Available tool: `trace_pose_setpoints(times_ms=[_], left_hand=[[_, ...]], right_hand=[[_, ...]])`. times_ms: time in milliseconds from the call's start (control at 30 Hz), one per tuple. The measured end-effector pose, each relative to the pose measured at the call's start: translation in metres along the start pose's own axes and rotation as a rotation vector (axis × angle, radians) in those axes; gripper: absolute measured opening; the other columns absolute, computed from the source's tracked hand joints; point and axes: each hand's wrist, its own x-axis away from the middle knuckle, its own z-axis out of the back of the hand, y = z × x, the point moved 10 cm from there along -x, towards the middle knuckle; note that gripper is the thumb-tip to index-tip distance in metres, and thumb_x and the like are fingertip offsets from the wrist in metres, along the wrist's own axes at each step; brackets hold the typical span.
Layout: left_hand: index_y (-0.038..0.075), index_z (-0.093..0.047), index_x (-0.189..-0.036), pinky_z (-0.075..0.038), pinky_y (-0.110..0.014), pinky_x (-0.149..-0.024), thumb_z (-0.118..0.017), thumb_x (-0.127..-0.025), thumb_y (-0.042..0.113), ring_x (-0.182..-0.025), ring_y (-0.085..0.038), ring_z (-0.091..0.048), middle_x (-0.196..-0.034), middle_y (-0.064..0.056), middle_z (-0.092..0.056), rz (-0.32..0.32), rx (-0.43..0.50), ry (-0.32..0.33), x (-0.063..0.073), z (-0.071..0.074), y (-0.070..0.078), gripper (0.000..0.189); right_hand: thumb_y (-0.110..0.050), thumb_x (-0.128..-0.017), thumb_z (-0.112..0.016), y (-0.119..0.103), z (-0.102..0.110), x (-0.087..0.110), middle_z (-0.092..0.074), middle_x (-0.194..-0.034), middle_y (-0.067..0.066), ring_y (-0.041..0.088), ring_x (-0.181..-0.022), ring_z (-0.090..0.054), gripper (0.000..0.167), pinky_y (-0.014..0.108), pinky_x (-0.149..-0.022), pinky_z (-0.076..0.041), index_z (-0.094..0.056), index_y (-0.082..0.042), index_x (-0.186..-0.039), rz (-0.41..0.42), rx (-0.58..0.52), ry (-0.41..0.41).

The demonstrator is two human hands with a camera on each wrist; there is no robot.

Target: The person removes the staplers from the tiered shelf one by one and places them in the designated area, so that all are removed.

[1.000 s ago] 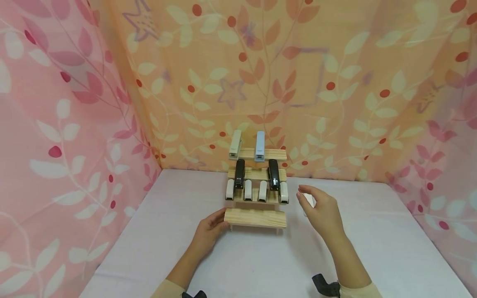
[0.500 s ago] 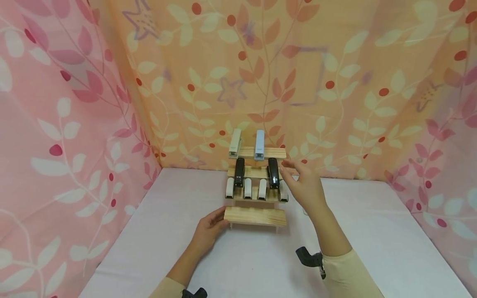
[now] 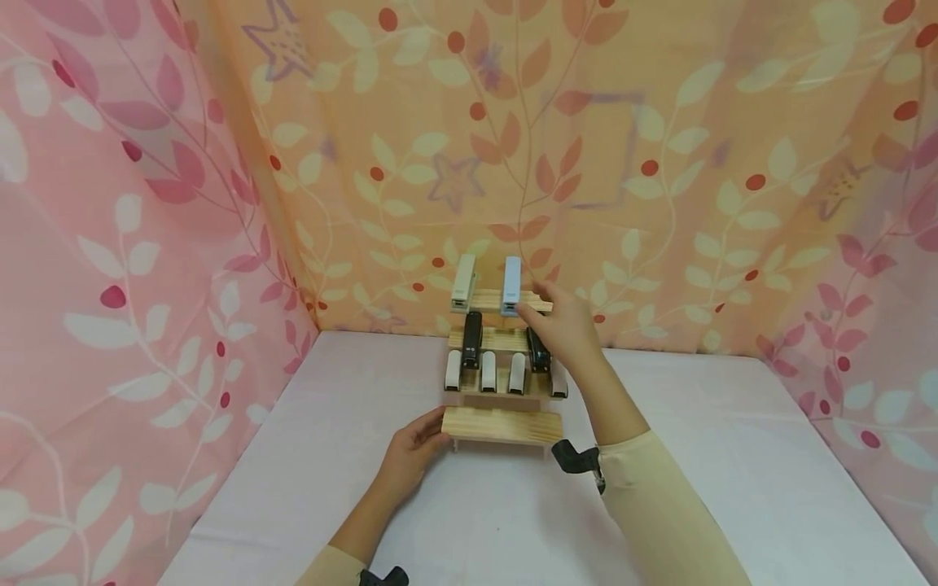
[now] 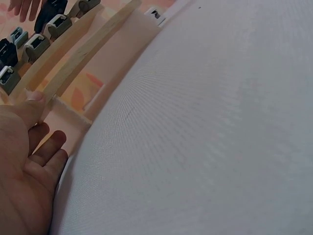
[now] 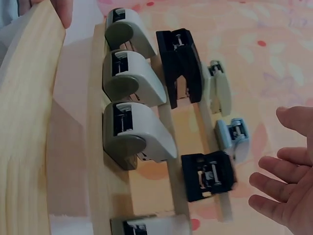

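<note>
A tiered wooden rack stands on the table, its lowest board bare. My left hand holds the left end of that board; in the left wrist view the thumb lies on its edge and the fingers curl by the side panel. Above are several white staplers, two black staplers, and on top a pale green stapler and a light blue stapler. My right hand is beside the blue one, fingers spread and apart from it in the right wrist view. It partly covers the right black stapler.
A white tablecloth covers the table. Patterned curtains rise behind and at both sides. A small white object lies past the rack's far end in the left wrist view; the right arm hides that spot in the head view.
My right hand has moved up and left, from beside the rack's lower right to the top shelf near the blue stapler. The left hand and the staplers have stayed in place.
</note>
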Motion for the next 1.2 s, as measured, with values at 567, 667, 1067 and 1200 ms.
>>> trace_pose_setpoints(times_ms=[567, 667, 1067, 1200], left_hand=[[0.008, -0.056, -0.146, -0.054, -0.023, -0.101, -0.073, -0.096, 0.015, -0.127, -0.025, -0.062, -0.138, -0.012, -0.065, 0.012, -0.008, 0.004, 0.0, -0.001, -0.001, 0.053], [0.008, -0.056, -0.146, -0.054, -0.023, -0.101, -0.073, -0.096, 0.015, -0.127, -0.025, -0.063, -0.138, -0.012, -0.065, 0.008, -0.012, 0.005, -0.001, 0.0, -0.001, 0.054], [0.011, -0.056, -0.146, -0.054, -0.023, -0.1, -0.073, -0.096, 0.017, -0.127, -0.024, -0.063, -0.136, -0.01, -0.066, 0.013, -0.011, 0.005, -0.001, 0.0, -0.003, 0.054], [0.01, -0.056, -0.147, -0.054, -0.023, -0.101, -0.073, -0.096, 0.017, -0.128, -0.025, -0.062, -0.138, -0.011, -0.065, 0.011, -0.013, 0.006, -0.001, 0.0, -0.003, 0.054]], right_hand=[[-0.044, -0.09, -0.08, 0.019, -0.035, -0.029, -0.065, -0.139, 0.011, 0.032, -0.127, -0.063, 0.062, 0.051, -0.101, -0.054, -0.06, -0.019, -0.143, -0.053, -0.035, -0.003], [-0.043, -0.089, -0.081, 0.017, -0.037, -0.031, -0.071, -0.128, 0.009, 0.032, -0.118, -0.067, 0.063, 0.05, -0.096, -0.056, -0.059, -0.019, -0.143, -0.054, 0.017, 0.024], [-0.043, -0.089, -0.079, 0.013, -0.036, -0.032, -0.076, -0.108, 0.01, 0.035, -0.099, -0.069, 0.043, 0.049, -0.08, -0.055, -0.069, -0.016, -0.121, -0.046, 0.149, 0.075], [-0.04, -0.089, -0.079, 0.012, -0.033, -0.029, -0.077, -0.103, 0.009, 0.032, -0.092, -0.07, 0.038, 0.047, -0.074, -0.055, -0.072, -0.016, -0.118, -0.042, 0.143, 0.092]])
